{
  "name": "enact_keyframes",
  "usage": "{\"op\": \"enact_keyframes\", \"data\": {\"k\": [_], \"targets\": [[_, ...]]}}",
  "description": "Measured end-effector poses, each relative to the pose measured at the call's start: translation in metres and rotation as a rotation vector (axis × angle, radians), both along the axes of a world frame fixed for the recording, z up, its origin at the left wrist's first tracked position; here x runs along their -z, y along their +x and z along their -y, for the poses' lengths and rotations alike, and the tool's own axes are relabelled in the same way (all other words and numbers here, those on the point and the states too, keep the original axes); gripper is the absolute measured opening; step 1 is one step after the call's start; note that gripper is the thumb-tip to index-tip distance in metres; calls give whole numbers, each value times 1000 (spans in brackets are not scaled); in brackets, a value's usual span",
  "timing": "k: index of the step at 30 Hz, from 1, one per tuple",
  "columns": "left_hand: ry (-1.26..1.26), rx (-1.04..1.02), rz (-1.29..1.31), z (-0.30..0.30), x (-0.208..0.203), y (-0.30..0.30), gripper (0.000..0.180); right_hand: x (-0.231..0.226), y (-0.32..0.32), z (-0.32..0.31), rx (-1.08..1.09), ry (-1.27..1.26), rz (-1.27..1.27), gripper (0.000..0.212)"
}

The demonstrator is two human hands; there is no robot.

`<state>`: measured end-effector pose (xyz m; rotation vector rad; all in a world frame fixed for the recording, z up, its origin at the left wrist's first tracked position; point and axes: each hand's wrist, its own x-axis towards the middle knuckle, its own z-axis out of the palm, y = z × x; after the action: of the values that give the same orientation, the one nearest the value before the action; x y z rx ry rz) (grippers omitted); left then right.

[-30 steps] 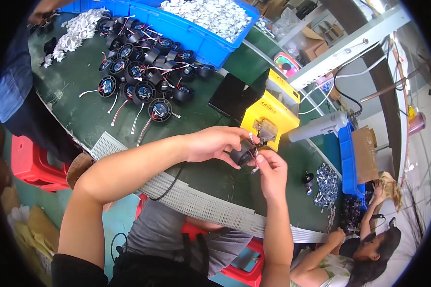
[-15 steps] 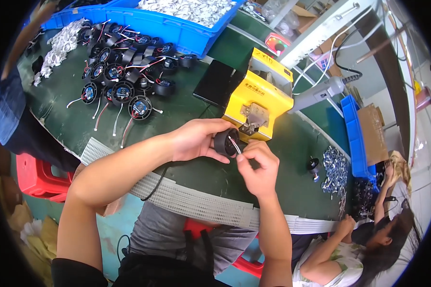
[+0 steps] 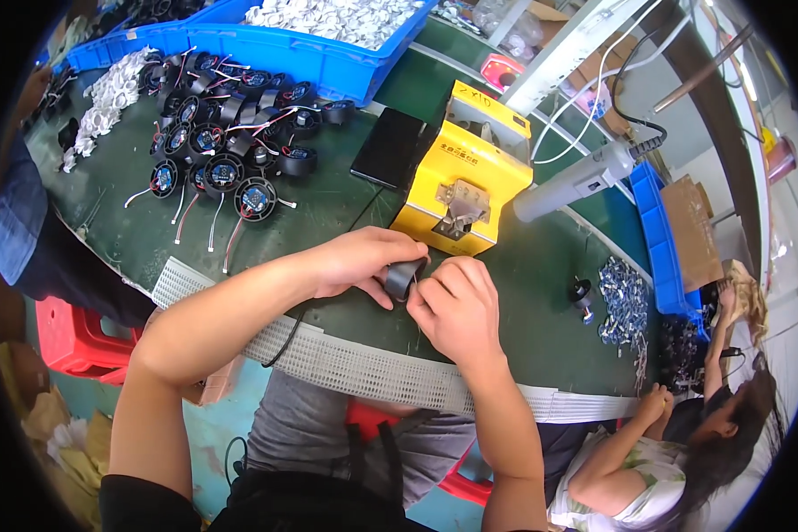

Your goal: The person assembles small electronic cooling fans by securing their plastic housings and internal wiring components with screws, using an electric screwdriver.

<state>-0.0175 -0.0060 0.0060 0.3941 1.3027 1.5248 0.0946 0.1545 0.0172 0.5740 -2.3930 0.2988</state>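
Observation:
My left hand (image 3: 359, 262) grips a small black round housing (image 3: 399, 280) by its side, thumb above and fingers below. The housing's open face is turned toward my right hand (image 3: 459, 306). That hand is closed in a pinch right at the opening, on thin wires (image 3: 415, 277) that come out of it; the fingers hide most of their length. Just beyond both hands stands a yellow machine (image 3: 463, 173) with a metal mechanism (image 3: 461, 211) on its near face.
Many similar black housings with wires (image 3: 226, 168) lie piled at the left, beside white parts (image 3: 106, 102) and a blue bin (image 3: 328, 66). Small blue-and-white parts (image 3: 622, 301) and one black motor-like piece (image 3: 582, 297) lie at the right. A co-worker (image 3: 629, 465) sits at lower right.
Both hands have moved slightly left and nearer to me with the housing, away from the yellow machine. The housing has turned, and my right fingers have come closer to its opening.

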Motion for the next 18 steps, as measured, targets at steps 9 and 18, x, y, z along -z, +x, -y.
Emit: {"op": "enact_keyframes", "data": {"k": [9,18], "targets": [[339,-164,227,8,-9,0,32,-1,1,-19,83,-512,-2,30],[575,-207,281,6,-4,5,29,1,1,-19,83,-476,-185,17]]}}
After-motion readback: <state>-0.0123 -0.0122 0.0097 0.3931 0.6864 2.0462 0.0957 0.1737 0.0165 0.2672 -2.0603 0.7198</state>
